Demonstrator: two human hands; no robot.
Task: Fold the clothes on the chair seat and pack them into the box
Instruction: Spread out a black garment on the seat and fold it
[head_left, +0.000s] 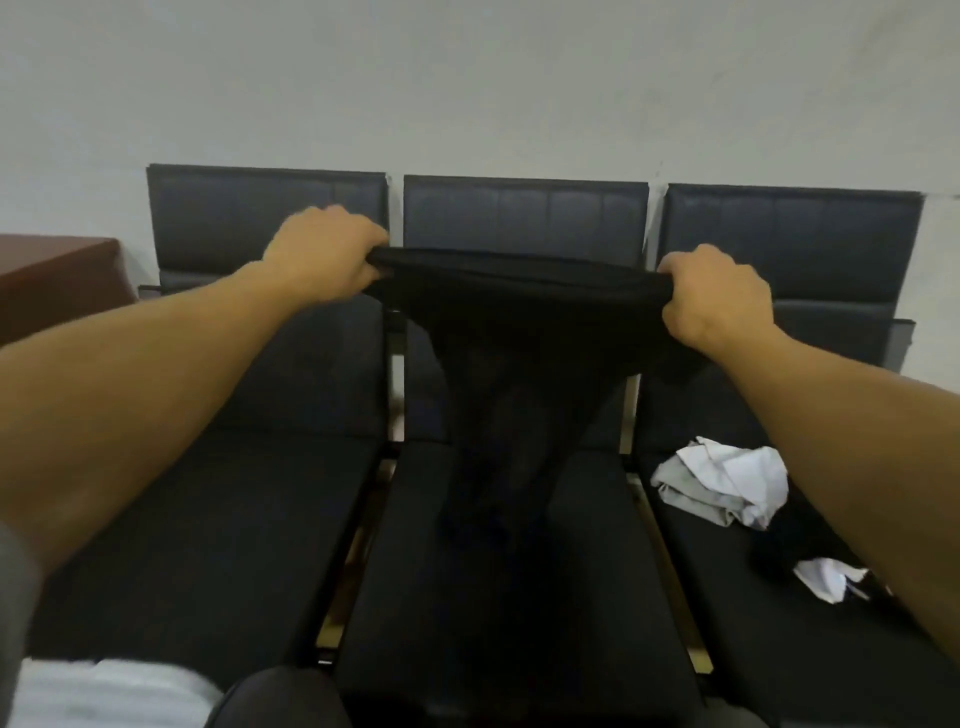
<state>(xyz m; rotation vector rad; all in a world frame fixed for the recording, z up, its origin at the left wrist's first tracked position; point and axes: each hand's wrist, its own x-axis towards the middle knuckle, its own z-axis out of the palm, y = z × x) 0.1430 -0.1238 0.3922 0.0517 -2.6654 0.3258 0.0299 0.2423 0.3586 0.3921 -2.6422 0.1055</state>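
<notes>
Holding a black garment (514, 364) up by its top edge, you have both hands raised in front of the middle chair (524, 223). Your left hand (324, 254) has its fingers curled round the garment's left corner, level with the gap between the middle chair's backrest and that of the left chair (267, 208). Your right hand (714, 296) grips the other corner the same way, in front of the gap toward the right chair (795, 234). The top edge runs stretched between the two fists; below it the cloth narrows and hangs down onto the middle chair's seat, where its lower end is hard to tell from the dark cushion.

On the right chair's seat, to the right of the middle chair, lies a crumpled white and grey cloth (727, 486). Nearer to you on that seat sits a smaller white piece (826, 577) next to some dark fabric, partly hidden by your right forearm.

A brown tabletop (57, 275) stands to the left of the left chair, against the pale wall (467, 78) behind all three chairs.
</notes>
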